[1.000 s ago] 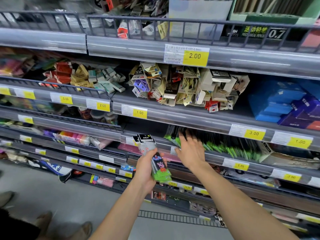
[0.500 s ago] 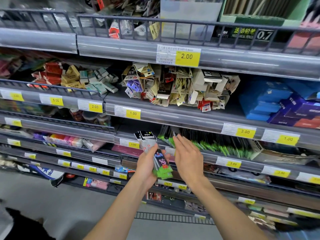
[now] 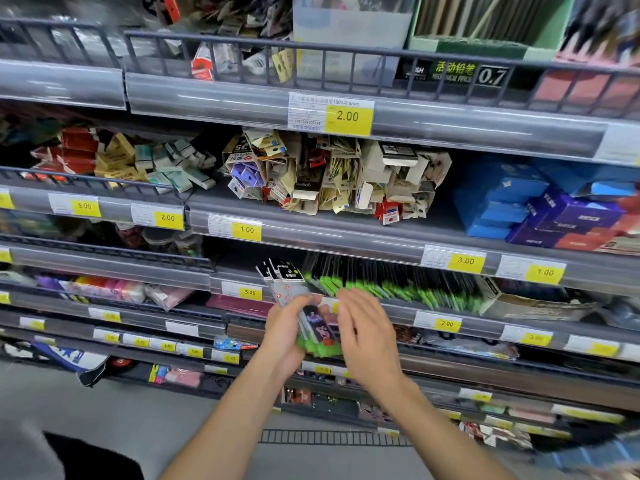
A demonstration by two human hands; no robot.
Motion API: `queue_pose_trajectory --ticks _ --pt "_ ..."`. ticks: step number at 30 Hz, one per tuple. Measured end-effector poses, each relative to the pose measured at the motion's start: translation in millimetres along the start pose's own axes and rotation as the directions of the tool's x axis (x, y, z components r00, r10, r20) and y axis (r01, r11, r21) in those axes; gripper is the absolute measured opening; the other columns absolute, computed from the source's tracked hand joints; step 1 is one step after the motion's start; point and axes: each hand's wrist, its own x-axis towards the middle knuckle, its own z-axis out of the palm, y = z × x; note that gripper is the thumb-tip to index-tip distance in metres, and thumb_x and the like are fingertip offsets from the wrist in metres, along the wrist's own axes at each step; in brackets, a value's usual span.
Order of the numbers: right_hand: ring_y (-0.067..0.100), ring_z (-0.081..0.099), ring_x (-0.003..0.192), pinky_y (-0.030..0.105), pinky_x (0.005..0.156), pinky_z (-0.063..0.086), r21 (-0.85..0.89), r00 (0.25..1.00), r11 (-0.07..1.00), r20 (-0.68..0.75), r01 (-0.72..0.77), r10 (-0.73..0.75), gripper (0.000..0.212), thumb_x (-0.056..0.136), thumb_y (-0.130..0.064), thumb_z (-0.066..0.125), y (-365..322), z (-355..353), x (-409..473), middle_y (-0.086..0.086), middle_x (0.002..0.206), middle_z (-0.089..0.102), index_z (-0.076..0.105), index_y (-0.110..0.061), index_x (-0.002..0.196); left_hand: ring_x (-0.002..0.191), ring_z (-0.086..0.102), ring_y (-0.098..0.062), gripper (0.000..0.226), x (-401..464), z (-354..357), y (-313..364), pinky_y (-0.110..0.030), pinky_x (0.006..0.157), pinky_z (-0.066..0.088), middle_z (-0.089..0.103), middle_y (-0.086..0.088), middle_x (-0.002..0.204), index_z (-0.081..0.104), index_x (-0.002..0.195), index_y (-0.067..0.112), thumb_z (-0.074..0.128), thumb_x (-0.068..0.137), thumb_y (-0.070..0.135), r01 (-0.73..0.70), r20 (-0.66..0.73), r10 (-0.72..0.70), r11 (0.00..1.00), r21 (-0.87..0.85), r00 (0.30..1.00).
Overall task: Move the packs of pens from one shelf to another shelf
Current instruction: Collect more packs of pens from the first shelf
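My left hand [image 3: 284,336] grips a small stack of pen packs [image 3: 304,308], clear sleeves with black tops and green bottoms, held upright in front of the shelves. To the right of that stack hovers my right hand [image 3: 367,336], fingers spread and empty, close beside the packs. Behind both hands, a long row of the same green-and-black pen packs [image 3: 398,289] lies on the third shelf [image 3: 485,323] from the top. The view is slightly blurred.
The shelf above holds a heap of small carded items [image 3: 332,178] and blue boxes [image 3: 502,202]. Left shelves carry erasers [image 3: 166,168] and pink packets [image 3: 104,287]. Yellow price tags line each shelf edge. Grey floor lies below.
My right hand has pulled back out of the row of packs on the shelf and come down beside the stack in my left hand. The camera has shifted slightly.
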Motion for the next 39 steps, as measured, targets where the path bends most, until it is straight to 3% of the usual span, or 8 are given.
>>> queue_pose_trajectory --ticks 2,5,12,18,25,33,36,39 --pt "0.024 0.045 0.141 0.033 0.122 0.025 -0.105 0.994 0.99 0.057 -0.089 0.096 0.041 0.106 -0.028 0.046 17 2 22 0.008 0.145 0.059 0.059 -0.008 0.14 0.072 0.068 -0.027 0.02 -1 -4 -1 -0.042 0.076 0.059 0.068 -0.018 0.091 0.062 0.117 -0.002 0.065 0.098 0.005 0.004 -0.005 -0.004 1.0 -0.025 1.0" --pt "0.03 0.03 0.149 0.041 0.124 0.021 -0.291 0.962 0.954 0.23 -0.075 0.146 0.057 0.104 -0.039 0.048 37 14 50 0.01 0.159 0.042 0.041 -0.01 0.153 0.077 0.07 -0.027 0.032 -1 -9 -6 -0.041 0.08 0.06 0.068 -0.019 0.095 0.059 0.129 -0.006 0.065 0.1 0.008 0.012 -0.006 -0.012 1.0 -0.012 1.0" --pt "0.035 0.011 0.156 0.057 0.125 0.013 -0.48 0.885 0.875 0.38 -0.06 0.269 0.084 0.097 -0.058 0.052 37 46 76 0.013 0.168 0.02 0.019 -0.015 0.161 0.078 0.071 -0.024 0.022 -4 -13 -6 -0.038 0.076 0.061 0.073 -0.016 0.092 0.061 0.118 0.0 0.066 0.099 0.009 0.005 0.02 -0.005 1.0 0.003 1.0" --pt "0.032 0.03 0.149 0.053 0.12 0.025 -0.524 0.937 0.852 0.304 0.013 0.173 0.047 0.103 -0.033 0.049 27 49 63 0.008 0.153 0.049 0.051 -0.012 0.145 0.077 0.068 -0.025 0.021 -5 -15 0 -0.037 0.073 0.059 0.069 -0.019 0.095 0.061 0.118 -0.004 0.062 0.101 0.009 -0.012 0.007 0.012 1.0 0.027 1.0" --pt "0.031 0.057 0.126 0.049 0.103 0.046 -0.53 0.988 0.841 0.151 0.106 -0.029 0.03 0.095 -0.02 0.06 25 35 45 0.006 0.122 0.071 0.068 -0.007 0.121 0.081 0.068 -0.026 0.028 1 -14 -1 -0.041 0.08 0.058 0.067 -0.021 0.108 0.06 0.127 -0.002 0.062 0.103 0.011 0.001 0.009 -0.002 0.999 0.047 1.0" --pt "0.021 0.072 0.067 0.033 0.055 0.058 -0.375 0.966 0.925 -0.209 0.064 -0.151 0.014 0.084 -0.008 0.075 16 31 45 0.004 0.083 0.076 0.075 -0.004 0.097 0.077 0.074 -0.025 0.024 15 -2 11 -0.047 0.084 0.059 0.072 -0.015 0.093 0.063 0.122 0.001 0.066 0.101 0.013 -0.017 0.008 0.016 0.985 0.172 1.0" --pt "0.02 0.074 0.074 0.03 0.053 0.06 -0.333 0.933 0.94 -0.308 0.076 -0.184 0.019 0.086 -0.008 0.075 9 24 46 0.006 0.095 0.077 0.076 -0.002 0.104 0.089 0.075 -0.032 0.033 19 4 16 -0.055 0.096 0.058 0.073 -0.024 0.108 0.063 0.128 -0.003 0.066 0.102 0.016 -0.019 0.019 0.016 0.986 0.168 1.0" --pt "0.02 0.075 0.085 0.028 0.064 0.063 -0.304 0.9 0.94 -0.351 0.154 -0.261 0.018 0.093 -0.008 0.068 1 19 36 0.008 0.102 0.077 0.074 0.001 0.108 0.107 0.075 -0.038 0.038 18 8 19 -0.048 0.082 0.066 0.074 -0.027 0.122 0.065 0.133 -0.002 0.063 0.105 0.024 0.005 0.061 -0.014 0.991 0.131 0.998"
